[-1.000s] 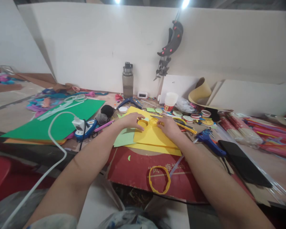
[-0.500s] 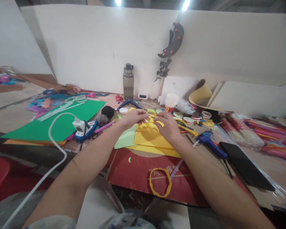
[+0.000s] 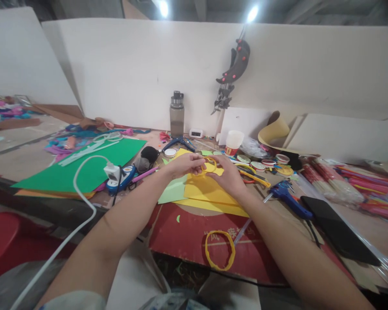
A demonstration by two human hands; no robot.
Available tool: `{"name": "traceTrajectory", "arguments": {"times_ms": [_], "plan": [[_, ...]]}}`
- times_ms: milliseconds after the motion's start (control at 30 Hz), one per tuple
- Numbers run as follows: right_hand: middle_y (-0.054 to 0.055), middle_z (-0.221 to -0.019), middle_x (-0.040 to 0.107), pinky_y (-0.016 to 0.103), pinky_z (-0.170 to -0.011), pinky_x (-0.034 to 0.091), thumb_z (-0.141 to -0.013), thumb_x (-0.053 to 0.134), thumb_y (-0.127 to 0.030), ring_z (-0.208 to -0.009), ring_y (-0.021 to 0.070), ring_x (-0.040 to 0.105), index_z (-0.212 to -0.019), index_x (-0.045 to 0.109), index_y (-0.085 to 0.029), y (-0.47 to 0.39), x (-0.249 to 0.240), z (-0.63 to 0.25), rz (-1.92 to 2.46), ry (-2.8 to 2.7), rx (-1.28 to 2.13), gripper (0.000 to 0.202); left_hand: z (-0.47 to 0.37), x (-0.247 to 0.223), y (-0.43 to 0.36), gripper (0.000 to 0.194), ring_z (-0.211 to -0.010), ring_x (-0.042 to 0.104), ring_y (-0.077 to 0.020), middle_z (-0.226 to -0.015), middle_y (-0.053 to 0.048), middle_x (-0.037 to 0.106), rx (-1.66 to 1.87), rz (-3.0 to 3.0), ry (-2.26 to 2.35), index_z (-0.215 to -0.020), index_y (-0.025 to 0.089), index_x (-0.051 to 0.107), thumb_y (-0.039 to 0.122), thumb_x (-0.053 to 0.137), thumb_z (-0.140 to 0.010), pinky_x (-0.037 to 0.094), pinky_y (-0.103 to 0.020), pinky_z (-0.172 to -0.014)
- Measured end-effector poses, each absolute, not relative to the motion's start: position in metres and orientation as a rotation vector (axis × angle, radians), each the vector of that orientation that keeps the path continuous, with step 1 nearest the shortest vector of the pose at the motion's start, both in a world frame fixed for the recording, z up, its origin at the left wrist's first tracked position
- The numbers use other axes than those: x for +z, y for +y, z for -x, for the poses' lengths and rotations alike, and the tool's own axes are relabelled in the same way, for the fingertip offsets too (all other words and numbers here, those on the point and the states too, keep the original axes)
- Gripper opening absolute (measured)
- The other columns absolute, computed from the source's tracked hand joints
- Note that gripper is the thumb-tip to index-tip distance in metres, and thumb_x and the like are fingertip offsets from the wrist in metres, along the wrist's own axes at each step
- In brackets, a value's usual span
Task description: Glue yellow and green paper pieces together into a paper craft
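Over the yellow sheets, a small ring of yellow strip is held up between my two hands. My left hand pinches its left side with thumb and fingertips. Curved around the right side is my right hand, its thumb and fingers at the ring's edge; the exact contact is partly hidden. A larger yellow hoop lies near the table's front edge on red printed cardboard. Pale green paper sticks out from under the yellow sheets.
To the right lie a blue glue gun, a black phone and yellow-handled scissors. Green sheets and a power socket with a white cable are at the left. A water bottle and a paper cup stand behind.
My right hand has come closer to the left hand, its fingers now at the ring's right side. The ring shows more openly between the hands. The view has shifted slightly.
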State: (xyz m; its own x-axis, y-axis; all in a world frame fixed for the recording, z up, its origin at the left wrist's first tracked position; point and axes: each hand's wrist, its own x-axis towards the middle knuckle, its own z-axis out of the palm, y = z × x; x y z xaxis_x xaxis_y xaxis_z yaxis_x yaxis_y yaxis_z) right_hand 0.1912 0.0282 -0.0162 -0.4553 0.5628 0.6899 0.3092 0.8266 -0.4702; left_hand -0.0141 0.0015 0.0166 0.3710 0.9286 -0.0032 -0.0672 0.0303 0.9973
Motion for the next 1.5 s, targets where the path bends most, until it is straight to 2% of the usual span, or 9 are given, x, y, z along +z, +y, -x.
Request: {"name": "traceTrajectory", "arguments": {"times_ms": [100,267,400,533,633,800,1067,1200,1500], "plan": [[0.012,-0.119,0.063,0.044,-0.083,0.055,-0.077,0.077,-0.031,-0.106,0.0276,0.06,-0.123,0.059,-0.023,0.029,-0.019,-0.191,0.68,-2.019,0.382,0.05,0.012,0.012,0.003,0.053,-0.06,0.06,-0.0065,-0.082,-0.003,0.069,0.926,-1.272,0.852,-0.098,0.011,0.066,0.042,0.09,-0.062,0.045,-0.021,-0.058],[0.015,-0.131,0.056,0.045,-0.087,0.054,-0.077,0.078,-0.037,-0.115,0.0293,0.056,-0.14,0.048,-0.025,0.029,-0.021,-0.191,0.664,-2.074,0.426,0.07,0.013,0.009,0.006,0.051,-0.059,0.059,-0.007,-0.077,-0.002,0.066,0.92,-1.324,0.871,-0.097,0.01,0.067,0.042,0.088,-0.065,0.045,-0.022,-0.058],[0.012,-0.122,0.06,0.044,-0.085,0.054,-0.08,0.075,-0.037,-0.111,0.0274,0.057,-0.131,0.056,-0.025,0.028,-0.019,-0.19,0.672,-2.082,0.444,0.056,0.016,0.008,0.008,0.052,-0.059,0.06,-0.0075,-0.076,-0.003,0.066,0.888,-1.332,0.887,-0.099,0.01,0.068,0.044,0.086,-0.066,0.044,-0.021,-0.058],[0.009,-0.114,0.061,0.041,-0.082,0.055,-0.077,0.077,-0.035,-0.102,0.0245,0.059,-0.12,0.058,-0.024,0.025,-0.016,-0.188,0.71,-2.0,0.466,0.048,0.014,0.008,0.007,0.05,-0.061,0.059,-0.0077,-0.078,-0.002,0.065,0.909,-1.357,0.865,-0.104,0.012,0.069,0.039,0.086,-0.066,0.045,-0.022,-0.059],[0.009,-0.114,0.06,0.041,-0.084,0.054,-0.075,0.079,-0.036,-0.103,0.0248,0.059,-0.118,0.056,-0.023,0.022,-0.014,-0.188,0.723,-1.957,0.496,0.05,0.013,0.009,0.005,0.049,-0.063,0.057,-0.0069,-0.083,-0.002,0.065,0.934,-1.423,0.813,-0.109,0.014,0.069,0.031,0.086,-0.067,0.044,-0.022,-0.061],[0.012,-0.127,0.056,0.043,-0.088,0.054,-0.075,0.079,-0.034,-0.113,0.0268,0.056,-0.13,0.05,-0.024,0.02,-0.012,-0.188,0.696,-2.001,0.492,0.063,0.014,0.01,0.005,0.049,-0.065,0.056,-0.0076,-0.081,-0.002,0.064,0.956,-1.443,0.812,-0.112,0.013,0.068,0.031,0.083,-0.069,0.044,-0.022,-0.063],[0.01,-0.12,0.06,0.042,-0.086,0.055,-0.076,0.078,-0.029,-0.107,0.0253,0.058,-0.121,0.056,-0.024,0.019,-0.01,-0.189,0.695,-1.963,0.472,0.05,0.016,0.012,0.004,0.047,-0.066,0.057,-0.0082,-0.084,-0.003,0.066,0.925,-1.454,0.805,-0.112,0.014,0.069,0.031,0.083,-0.07,0.044,-0.023,-0.063],[0.01,-0.116,0.061,0.042,-0.085,0.055,-0.076,0.078,-0.032,-0.102,0.0243,0.06,-0.118,0.056,-0.023,0.018,-0.009,-0.188,0.704,-1.942,0.463,0.049,0.014,0.015,0.002,0.047,-0.067,0.06,-0.0086,-0.09,-0.006,0.07,0.952,-1.335,0.757,-0.108,0.013,0.068,0.037,0.084,-0.071,0.045,-0.024,-0.064],[0.009,-0.114,0.061,0.041,-0.084,0.055,-0.077,0.078,-0.037,-0.102,0.0242,0.06,-0.117,0.057,-0.024,0.018,-0.009,-0.188,0.694,-1.943,0.461,0.047,0.014,0.018,0.001,0.049,-0.066,0.063,-0.0093,-0.087,-0.007,0.072,0.974,-1.257,0.744,-0.098,0.012,0.067,0.047,0.085,-0.069,0.047,-0.024,-0.064]]}}
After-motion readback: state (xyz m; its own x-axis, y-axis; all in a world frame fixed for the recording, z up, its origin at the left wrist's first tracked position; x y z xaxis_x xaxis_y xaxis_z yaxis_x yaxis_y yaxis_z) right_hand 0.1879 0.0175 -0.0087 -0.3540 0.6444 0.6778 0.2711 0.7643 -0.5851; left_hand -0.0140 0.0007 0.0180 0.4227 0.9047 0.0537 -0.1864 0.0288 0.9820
